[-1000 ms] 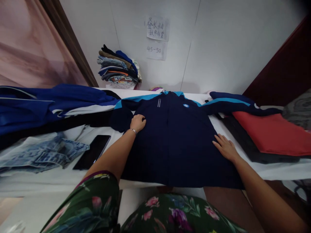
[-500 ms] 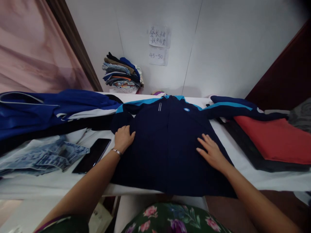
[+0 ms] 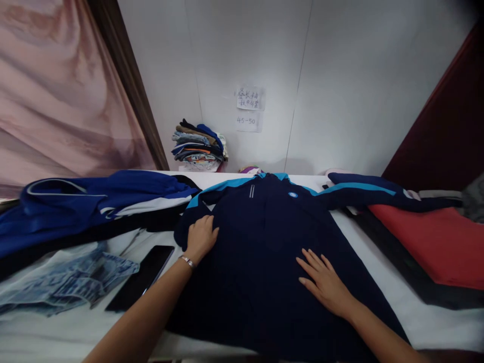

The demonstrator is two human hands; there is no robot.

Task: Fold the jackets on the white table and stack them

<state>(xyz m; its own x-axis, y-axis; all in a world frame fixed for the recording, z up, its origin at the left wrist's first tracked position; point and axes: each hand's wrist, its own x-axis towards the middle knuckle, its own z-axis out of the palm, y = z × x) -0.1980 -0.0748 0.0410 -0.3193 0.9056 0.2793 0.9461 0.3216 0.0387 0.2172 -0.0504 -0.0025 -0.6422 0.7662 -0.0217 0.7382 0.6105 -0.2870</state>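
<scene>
A navy zip jacket with light-blue shoulder stripes and a round badge lies spread front up, its collar at the far side. My left hand, a bracelet at its wrist, rests on the jacket's left side by the bent-in sleeve, thumb apart from the fingers. Flat on the right half of the front lies my right hand, fingers spread. The right sleeve stretches outward over the folded clothes.
Left of the jacket are a black phone, denim clothing and a blue garment. Folded red cloth lies on black cloth at right. A clothes stack stands at the back wall, below paper signs.
The view has tipped upward, so the table sits lower in the picture. My right hand has slid slightly inward on the jacket front. My left hand stays near the sleeve.
</scene>
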